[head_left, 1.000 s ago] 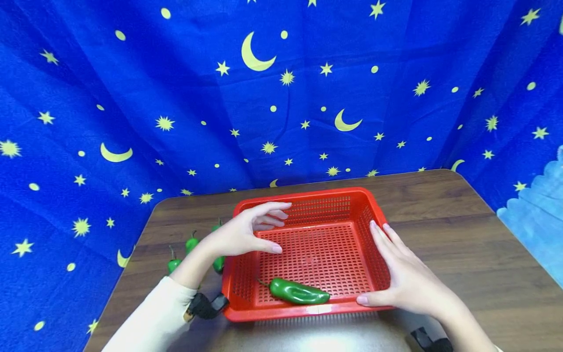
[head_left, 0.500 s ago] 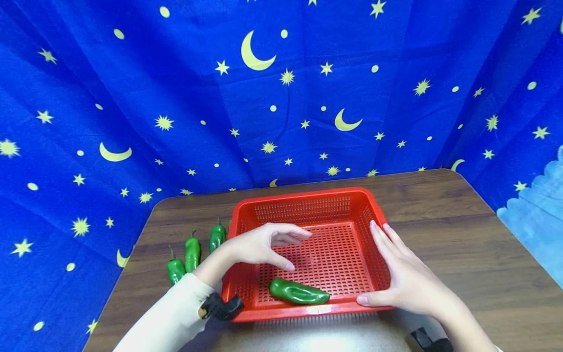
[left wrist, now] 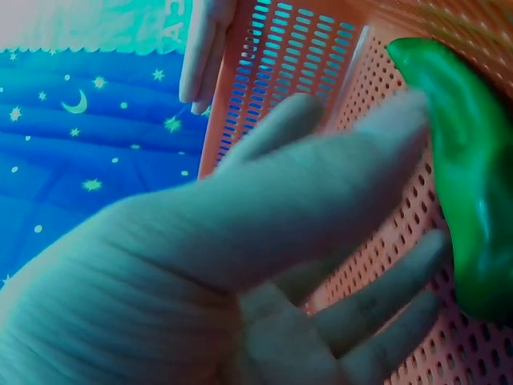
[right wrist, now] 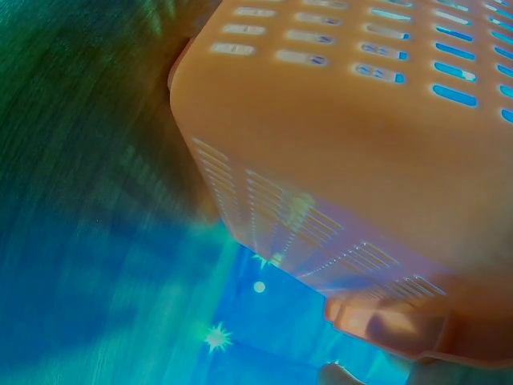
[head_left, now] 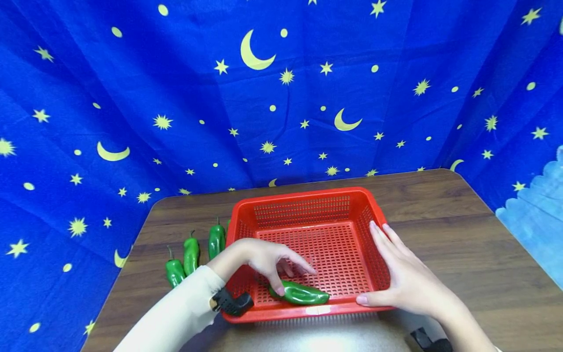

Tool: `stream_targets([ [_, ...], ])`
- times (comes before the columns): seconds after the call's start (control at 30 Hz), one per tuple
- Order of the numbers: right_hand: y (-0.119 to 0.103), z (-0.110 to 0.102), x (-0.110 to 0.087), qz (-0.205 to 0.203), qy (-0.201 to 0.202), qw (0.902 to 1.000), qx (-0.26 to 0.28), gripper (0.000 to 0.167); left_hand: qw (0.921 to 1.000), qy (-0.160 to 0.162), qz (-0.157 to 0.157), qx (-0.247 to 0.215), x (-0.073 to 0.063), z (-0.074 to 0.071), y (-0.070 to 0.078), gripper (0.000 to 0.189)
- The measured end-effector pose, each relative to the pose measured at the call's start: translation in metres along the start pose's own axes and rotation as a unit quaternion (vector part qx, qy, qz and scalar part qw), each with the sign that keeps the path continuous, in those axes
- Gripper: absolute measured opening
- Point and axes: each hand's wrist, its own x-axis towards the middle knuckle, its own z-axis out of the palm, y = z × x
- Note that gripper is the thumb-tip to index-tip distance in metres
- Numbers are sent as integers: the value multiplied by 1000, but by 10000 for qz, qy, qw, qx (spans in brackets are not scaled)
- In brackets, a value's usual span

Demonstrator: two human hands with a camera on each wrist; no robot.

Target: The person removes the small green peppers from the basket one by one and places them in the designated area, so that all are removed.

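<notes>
A glossy green chili pepper (head_left: 303,293) lies along the near side inside a red plastic basket (head_left: 303,196). Over its stem end hovers my left hand (head_left: 268,259), thumb and fingers spread apart, the thumb tip overlapping the pepper in the head view. The left wrist view has the pepper (left wrist: 473,184) just beyond the thumb and fingertips, and the palm holds nothing. My right hand (head_left: 409,278) rests against the basket's near right corner with straight fingers, thumb on the front rim and fingertips along the right rim. The right wrist view shows mainly the basket's outer wall (right wrist: 321,120).
Several more green peppers (head_left: 191,254) lie on the wooden table (head_left: 440,210) left of the basket, partly behind the left forearm. A blue curtain (head_left: 303,98) with moons and stars hangs behind the table and along its sides. Each wrist wears a black strap (head_left: 230,302).
My left hand has moved right and toward the near side, down from the basket's left part to the pepper inside. My right hand and the basket stay put.
</notes>
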Motion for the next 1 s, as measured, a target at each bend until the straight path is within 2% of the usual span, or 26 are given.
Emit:
stream_targets([
  [0.17,0,0,0,26,-9,10000,-21,135,9984,-407,-376,148,5,0,2,84],
  [0.4,-1,-1,0,40,-47,10000,-9,135,9924,-718,-792,604,11,5,11,91],
  [0.57,-2,-3,0,67,-115,9999,18,135,9866,-789,-1091,927,15,10,20,103],
  [0.7,-4,-4,-1,2,-100,9999,-65,135,9840,-799,-1180,1071,18,12,24,108],
  [1.0,-5,-3,0,78,-124,9999,-38,135,9706,-685,-1480,1770,25,19,24,111],
])
